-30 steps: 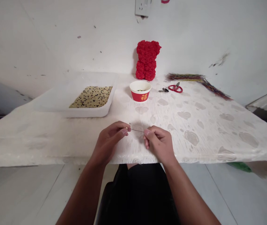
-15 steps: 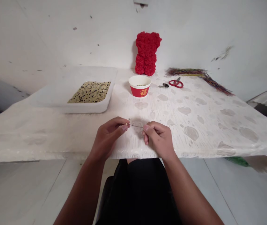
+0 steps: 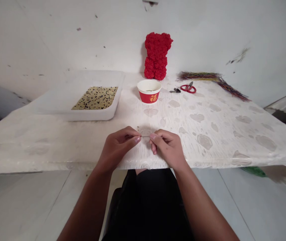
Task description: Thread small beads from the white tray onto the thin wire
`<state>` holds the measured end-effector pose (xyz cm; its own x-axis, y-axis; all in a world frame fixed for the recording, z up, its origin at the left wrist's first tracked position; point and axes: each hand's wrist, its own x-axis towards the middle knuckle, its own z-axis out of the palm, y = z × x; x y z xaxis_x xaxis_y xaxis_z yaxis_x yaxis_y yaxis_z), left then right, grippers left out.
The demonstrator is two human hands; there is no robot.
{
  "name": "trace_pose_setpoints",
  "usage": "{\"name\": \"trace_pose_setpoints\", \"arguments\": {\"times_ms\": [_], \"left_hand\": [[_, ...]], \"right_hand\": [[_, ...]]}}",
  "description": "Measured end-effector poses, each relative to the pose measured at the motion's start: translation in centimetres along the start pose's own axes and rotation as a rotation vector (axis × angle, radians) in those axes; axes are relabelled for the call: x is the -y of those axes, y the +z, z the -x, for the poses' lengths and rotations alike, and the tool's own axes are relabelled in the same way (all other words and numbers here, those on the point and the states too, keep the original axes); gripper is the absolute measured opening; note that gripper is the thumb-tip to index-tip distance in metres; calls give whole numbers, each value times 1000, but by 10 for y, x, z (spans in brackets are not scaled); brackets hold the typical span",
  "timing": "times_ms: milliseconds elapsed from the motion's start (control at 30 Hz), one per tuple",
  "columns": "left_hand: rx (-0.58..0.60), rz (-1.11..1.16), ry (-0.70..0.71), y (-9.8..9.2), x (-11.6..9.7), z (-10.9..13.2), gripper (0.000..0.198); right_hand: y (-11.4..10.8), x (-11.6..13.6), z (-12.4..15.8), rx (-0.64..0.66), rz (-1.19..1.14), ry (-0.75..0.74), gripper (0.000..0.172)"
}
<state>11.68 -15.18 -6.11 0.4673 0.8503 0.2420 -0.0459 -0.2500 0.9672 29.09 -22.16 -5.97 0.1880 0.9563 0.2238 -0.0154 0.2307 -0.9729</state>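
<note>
The left hand (image 3: pixel 117 148) and right hand (image 3: pixel 167 149) pinch a thin wire (image 3: pixel 146 136) at 12 o'clock, fingers closed near both ends; it looks light and springy.

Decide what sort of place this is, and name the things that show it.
Probably a small home craft corner: a thin wire being pinched, a tray of small beads or seeds, red scissors and a bundle of coloured strands.

Red rose bear (image 3: pixel 156 56) set by wall; red-handled scissors (image 3: pixel 188 88), multicolour wire bundle (image 3: pixel 214 83), red paper bowl (image 3: pixel 149 92) & plastic tray (image 3: pixel 112 110) w/ black-&-cream beads (image 3: pixel 95 98) placed on covered table (image 3: pixel 223 113).
</note>
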Motion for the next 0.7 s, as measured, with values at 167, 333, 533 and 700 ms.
{"name": "trace_pose_setpoints", "arguments": {"times_ms": [167,333,533,700], "left_hand": [[56,-126,17,3,-7,2,14],[-11,-171,-16,4,-5,2,24],[-75,-134,4,3,3,1,29],[-43,-205,-9,3,-2,1,30]], "right_hand": [[0,0,-2,65,-10,45,34],[1,-1,-3,48,-32,59,33],[-1,0,-5,46,-45,65,33],[1,3,-7,155,-35,133,22]]}}
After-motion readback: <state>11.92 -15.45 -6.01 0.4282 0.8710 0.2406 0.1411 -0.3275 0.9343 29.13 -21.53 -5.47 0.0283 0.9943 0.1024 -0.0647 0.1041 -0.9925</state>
